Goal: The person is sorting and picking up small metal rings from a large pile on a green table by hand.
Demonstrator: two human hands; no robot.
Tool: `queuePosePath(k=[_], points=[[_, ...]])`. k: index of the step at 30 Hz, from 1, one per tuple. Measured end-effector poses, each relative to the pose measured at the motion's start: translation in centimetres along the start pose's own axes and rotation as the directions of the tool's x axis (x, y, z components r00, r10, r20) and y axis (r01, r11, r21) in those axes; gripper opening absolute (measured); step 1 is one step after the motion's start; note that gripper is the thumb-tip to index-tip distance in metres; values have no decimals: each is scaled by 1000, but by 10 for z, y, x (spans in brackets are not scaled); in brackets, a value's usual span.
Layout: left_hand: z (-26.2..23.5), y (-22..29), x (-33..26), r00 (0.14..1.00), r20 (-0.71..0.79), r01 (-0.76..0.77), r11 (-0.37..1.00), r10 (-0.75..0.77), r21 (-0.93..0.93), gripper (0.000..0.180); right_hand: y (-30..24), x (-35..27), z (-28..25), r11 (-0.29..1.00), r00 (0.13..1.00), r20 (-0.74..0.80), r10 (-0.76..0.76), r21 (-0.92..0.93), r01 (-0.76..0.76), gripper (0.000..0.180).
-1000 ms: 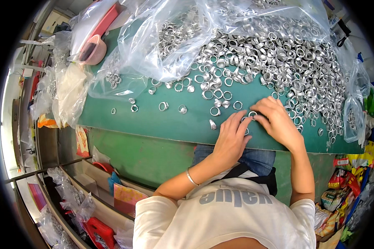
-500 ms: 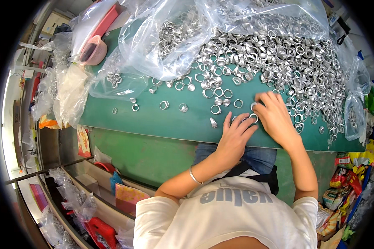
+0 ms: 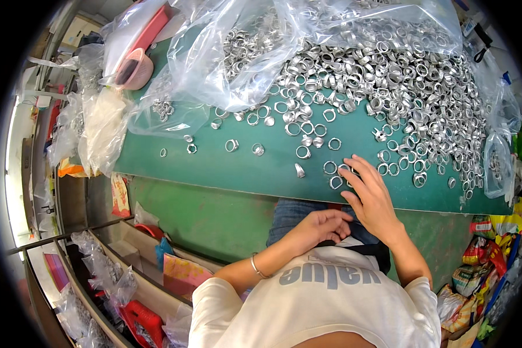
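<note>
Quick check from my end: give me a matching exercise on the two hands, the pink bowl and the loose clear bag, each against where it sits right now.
Things:
1. Left hand
2. Right hand
3. Round pink plastic bowl
4. Crumpled clear plastic bag

Places:
A. Far left corner of the green table top
B. Off the table, low by the lap
C. Spread over the far part of the heap of silver metal rings
D. At the table's near edge, fingers on loose rings

Pairs: 1-B, 2-D, 3-A, 4-C
</note>
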State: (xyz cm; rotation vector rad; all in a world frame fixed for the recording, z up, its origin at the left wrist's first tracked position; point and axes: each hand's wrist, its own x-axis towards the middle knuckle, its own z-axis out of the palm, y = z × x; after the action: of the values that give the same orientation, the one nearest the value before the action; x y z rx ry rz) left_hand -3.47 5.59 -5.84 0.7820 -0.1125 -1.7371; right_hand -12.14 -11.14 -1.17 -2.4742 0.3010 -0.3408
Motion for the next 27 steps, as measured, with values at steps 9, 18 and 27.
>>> queuePosePath(k=[9,18,27], points=[[-12,-3,28,998,33,63,874,-54,-482,33,0,9,7,997,996,-28,-79,-12,79,48],[-11,-5,27,999,-17,33,924,-43,-380,32,-7,40,14,991,978,-208,-10,-132,-18,17],[-11,-3,25,996,-74,19,931,-50,-365,32,20,56,-10,931,884,-466,30,-309,-195,17]])
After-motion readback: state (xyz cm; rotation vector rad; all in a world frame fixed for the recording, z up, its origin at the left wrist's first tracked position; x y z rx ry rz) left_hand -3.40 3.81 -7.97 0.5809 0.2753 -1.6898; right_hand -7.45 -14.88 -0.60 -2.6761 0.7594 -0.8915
